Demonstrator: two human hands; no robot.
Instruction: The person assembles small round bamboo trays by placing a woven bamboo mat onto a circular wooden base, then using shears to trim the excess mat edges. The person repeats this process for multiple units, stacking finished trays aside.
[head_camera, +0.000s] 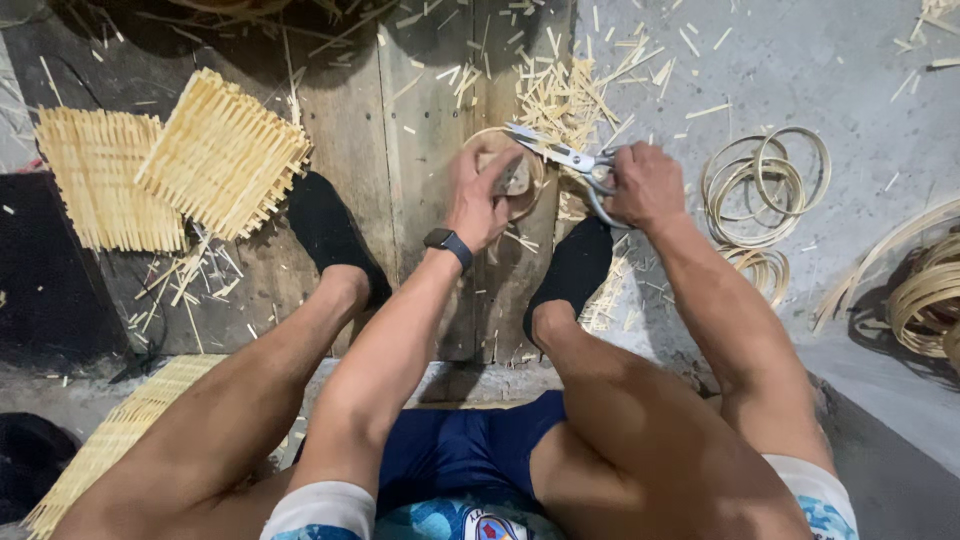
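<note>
Small woven bamboo disc with hoop rim (510, 185) on floor planks between the feet; left hand (480, 195) clamps it; right hand (645, 185) grips scissors (560, 155), blades over rim; risk: blades near left fingers, slip could nick them; offcuts (560, 95) beyond.

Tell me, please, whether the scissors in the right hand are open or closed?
Open: the scissors in the right hand show two blades spread apart at the tips.

The person wears dark blue shorts (450, 450), a light shirt with a blue pattern and white sleeve cuffs (320, 510), black socks (330, 235) on both feet, and a black smartwatch (448, 243) on the left wrist.
</note>
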